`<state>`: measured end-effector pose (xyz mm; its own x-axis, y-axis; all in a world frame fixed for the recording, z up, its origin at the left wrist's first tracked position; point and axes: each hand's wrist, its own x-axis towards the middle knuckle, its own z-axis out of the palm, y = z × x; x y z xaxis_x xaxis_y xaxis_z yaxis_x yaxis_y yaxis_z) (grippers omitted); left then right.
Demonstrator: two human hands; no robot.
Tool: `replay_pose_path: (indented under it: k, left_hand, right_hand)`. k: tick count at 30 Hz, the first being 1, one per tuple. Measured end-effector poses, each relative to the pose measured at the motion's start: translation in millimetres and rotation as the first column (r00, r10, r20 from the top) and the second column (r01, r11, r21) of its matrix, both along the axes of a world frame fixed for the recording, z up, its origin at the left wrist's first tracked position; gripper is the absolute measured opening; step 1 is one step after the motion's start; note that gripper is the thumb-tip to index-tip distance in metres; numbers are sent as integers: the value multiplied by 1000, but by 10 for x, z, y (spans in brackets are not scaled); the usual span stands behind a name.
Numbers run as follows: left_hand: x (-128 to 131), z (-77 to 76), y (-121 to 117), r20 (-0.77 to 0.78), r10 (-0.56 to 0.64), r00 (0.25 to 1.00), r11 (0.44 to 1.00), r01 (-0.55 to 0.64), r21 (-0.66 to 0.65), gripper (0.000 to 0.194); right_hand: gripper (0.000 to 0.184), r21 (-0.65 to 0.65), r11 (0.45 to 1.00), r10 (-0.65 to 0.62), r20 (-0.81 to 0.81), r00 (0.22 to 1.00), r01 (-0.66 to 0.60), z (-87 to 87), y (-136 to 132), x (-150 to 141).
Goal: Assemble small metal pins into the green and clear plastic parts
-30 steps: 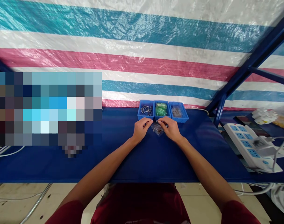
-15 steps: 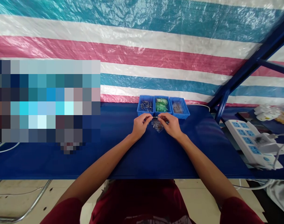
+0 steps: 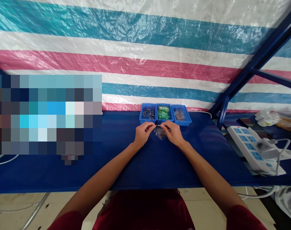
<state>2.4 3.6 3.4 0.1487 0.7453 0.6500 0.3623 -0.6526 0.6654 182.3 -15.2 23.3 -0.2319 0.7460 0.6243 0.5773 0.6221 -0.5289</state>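
Fingers pinched, my left hand [image 3: 144, 134] and my right hand [image 3: 173, 132] face each other over the blue table. Between their fingertips they hold a thin, short metal rod [image 3: 158, 125] lying crosswise; its exact kind is too small to make out. Just below it, partly covered by my right hand, lies a small clear plastic bag [image 3: 160, 134] with little pieces on or in it. Beyond my fingers stands a blue bin [image 3: 147, 121] of loose metal pins. Beside that one are a blue bin with green plastic packets [image 3: 163, 112] and another with clear plastic bags [image 3: 179, 114].
A white power strip [image 3: 249, 147] with plugged-in adapters and cables lies on the right. Blue metal frame bars [image 3: 223, 111] rise behind it. Striped plastic sheeting [image 3: 126, 67] hangs at the back. A pixelated patch hides the left side of the blue table [image 3: 107, 174].
The view has tilted up slightly, so the bins and hands sit lower in the picture. Both hands still hold the rod between them, with little visible change in grip.
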Motion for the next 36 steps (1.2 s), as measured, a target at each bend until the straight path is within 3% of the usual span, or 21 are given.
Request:
replay_pose_path:
  k: [8, 25, 36]
  left_hand:
    - [-3, -33, 8, -19, 1, 1000, 1000, -1, -2, 25]
    - [2, -38, 6, 7, -7, 1000, 1000, 7, 17, 23]
    - [-9, -8, -8, -31, -7, 1000, 999, 8, 45, 28]
  right_hand:
    - [24, -27, 999, 15, -42, 999, -16, -51, 13, 4]
    - [33, 0, 1000, 21, 10, 1000, -21, -35, 20, 12]
    - [26, -3, 1000, -1, -37, 999, 1, -33, 16, 8]
